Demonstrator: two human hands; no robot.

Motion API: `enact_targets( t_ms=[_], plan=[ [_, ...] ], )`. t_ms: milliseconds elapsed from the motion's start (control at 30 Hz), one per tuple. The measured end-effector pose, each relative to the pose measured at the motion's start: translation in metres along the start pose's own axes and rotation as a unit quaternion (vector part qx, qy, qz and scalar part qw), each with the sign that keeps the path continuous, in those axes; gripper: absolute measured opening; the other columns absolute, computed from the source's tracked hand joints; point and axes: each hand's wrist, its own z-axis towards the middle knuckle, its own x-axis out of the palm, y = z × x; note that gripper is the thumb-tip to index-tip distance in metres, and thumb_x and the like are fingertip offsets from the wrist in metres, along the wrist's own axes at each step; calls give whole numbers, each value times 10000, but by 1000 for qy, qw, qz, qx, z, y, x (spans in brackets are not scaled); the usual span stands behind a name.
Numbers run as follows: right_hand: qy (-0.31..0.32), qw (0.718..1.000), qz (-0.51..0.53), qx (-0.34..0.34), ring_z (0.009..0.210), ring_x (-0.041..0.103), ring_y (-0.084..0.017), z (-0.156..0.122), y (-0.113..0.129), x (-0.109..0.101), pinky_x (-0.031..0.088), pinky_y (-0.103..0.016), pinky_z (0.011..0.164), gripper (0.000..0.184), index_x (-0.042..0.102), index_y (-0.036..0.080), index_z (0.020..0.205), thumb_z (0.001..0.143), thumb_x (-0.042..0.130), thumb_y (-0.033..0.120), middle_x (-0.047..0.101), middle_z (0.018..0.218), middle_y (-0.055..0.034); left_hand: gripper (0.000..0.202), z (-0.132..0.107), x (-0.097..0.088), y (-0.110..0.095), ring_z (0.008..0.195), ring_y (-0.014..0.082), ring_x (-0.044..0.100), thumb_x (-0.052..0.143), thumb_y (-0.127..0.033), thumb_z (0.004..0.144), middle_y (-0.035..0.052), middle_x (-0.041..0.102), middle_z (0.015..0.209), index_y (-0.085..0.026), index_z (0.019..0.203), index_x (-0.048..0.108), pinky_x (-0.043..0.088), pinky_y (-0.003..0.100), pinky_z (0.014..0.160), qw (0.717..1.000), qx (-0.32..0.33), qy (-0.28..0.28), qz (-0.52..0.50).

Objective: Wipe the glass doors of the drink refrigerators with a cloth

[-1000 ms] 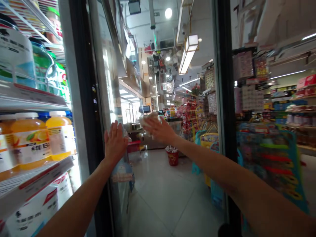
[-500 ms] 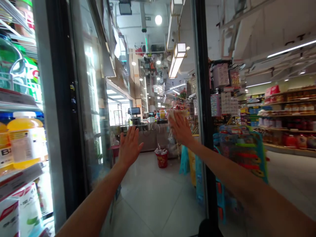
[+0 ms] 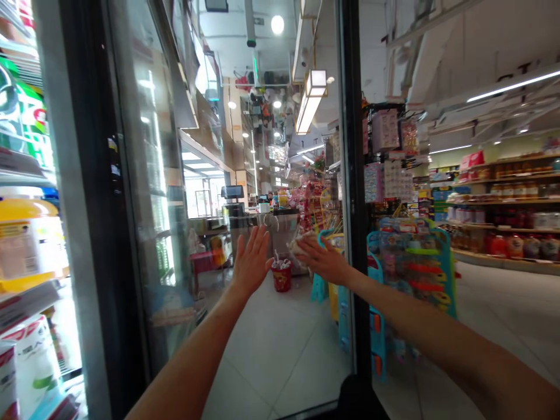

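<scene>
A tall glass door [image 3: 262, 361] in a black frame [image 3: 352, 204] stands in front of me, with the shop showing through it. My left hand [image 3: 251, 265] lies flat against the pane, fingers stretched out and holding nothing. To its right, my right hand [image 3: 326, 262] presses a light-coloured cloth [image 3: 297, 245] to the glass. The palm covers much of the cloth; its edge shows past the fingertips.
Close on the left is a lit fridge with yellow bottles [image 3: 26, 239] and white packs [image 3: 32, 356] on its shelves. Beyond the glass are a red bucket [image 3: 282, 279] and a checkout counter. A turquoise toy rack [image 3: 411, 262] and stocked shelves [image 3: 507, 221] stand on the right.
My right hand has moved down and slightly left with the cloth, now pointing more sideways. My left hand has shifted a little right. The view has turned slightly right.
</scene>
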Motion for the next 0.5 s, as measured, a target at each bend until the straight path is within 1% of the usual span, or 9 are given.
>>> enact_targets(
  t_ms=[33, 100, 133, 167, 200, 267, 367, 433, 500],
  plan=[
    [-11, 999, -10, 51, 1383, 276, -216, 2, -7, -2, 228, -491, 1119, 497, 411, 303, 1360, 872, 436, 213, 347, 1479, -52, 625, -2, 2, 0, 1412, 247, 140, 441, -295, 854, 142, 213, 1503, -118, 1423, 253, 131, 524, 1127, 1000, 0, -2, 0],
    [-53, 979, -33, 192, 1392, 245, -264, 10, -25, -7, 255, -525, 1093, 510, 382, 226, 1387, 878, 419, 232, 300, 1497, -108, 614, -5, 5, 0, 1412, 244, 137, 427, -295, 861, 137, 213, 1504, -117, 1423, 255, 125, 525, 1128, 1000, 0, -4, -2],
    [-71, 966, -40, 243, 1395, 230, -280, 11, -32, -8, 269, -529, 1084, 514, 375, 193, 1391, 880, 412, 237, 281, 1501, -131, 607, -6, 6, 2, 1413, 243, 132, 422, -295, 864, 136, 213, 1504, -114, 1420, 261, 122, 523, 1130, 1000, -1, -4, -2],
    [-84, 957, -44, 273, 1399, 216, -288, 9, -34, -8, 280, -525, 1080, 515, 376, 166, 1389, 880, 407, 237, 268, 1503, -148, 600, -8, 6, 3, 1414, 241, 127, 418, -293, 865, 135, 213, 1504, -108, 1416, 270, 119, 520, 1131, 1000, -3, -4, -2],
    [-89, 954, -45, 281, 1402, 204, -292, 1, -32, -5, 288, -516, 1079, 511, 382, 147, 1384, 880, 404, 234, 260, 1503, -161, 594, -9, 7, 4, 1415, 240, 124, 417, -291, 866, 136, 213, 1504, -101, 1412, 278, 117, 518, 1133, 1000, -7, -4, 0],
    [-83, 961, -46, 261, 1407, 183, -296, -28, -15, 5, 301, -498, 1080, 500, 403, 123, 1368, 879, 408, 226, 245, 1503, -182, 586, -11, 7, 7, 1415, 242, 122, 415, -287, 868, 137, 213, 1503, -86, 1404, 290, 117, 517, 1133, 1000, -17, -2, 5],
    [-37, 981, -36, 189, 1402, 205, -285, -69, 9, 20, 325, -497, 1069, 472, 450, 187, 1338, 868, 432, 224, 272, 1501, -148, 575, -15, 9, 7, 1412, 245, 136, 405, -291, 875, 135, 222, 1500, -79, 1400, 299, 125, 516, 1131, 1000, -21, 0, 8],
    [-27, 981, -32, 187, 1395, 228, -283, -68, 5, 21, 323, -511, 1068, 478, 440, 213, 1345, 869, 437, 251, 282, 1501, -130, 577, -16, 10, 7, 1413, 243, 131, 398, -297, 878, 138, 223, 1500, -81, 1403, 293, 124, 512, 1133, 1000, -20, -1, 1],
    [-57, 967, -36, 248, 1400, 207, -298, -44, -14, 15, 319, -527, 1065, 512, 395, 180, 1377, 876, 421, 282, 234, 1517, -141, 591, -16, 10, 8, 1414, 239, 117, 396, -307, 878, 144, 220, 1500, -86, 1413, 274, 116, 510, 1135, 1000, -22, -6, -9]
  ],
)
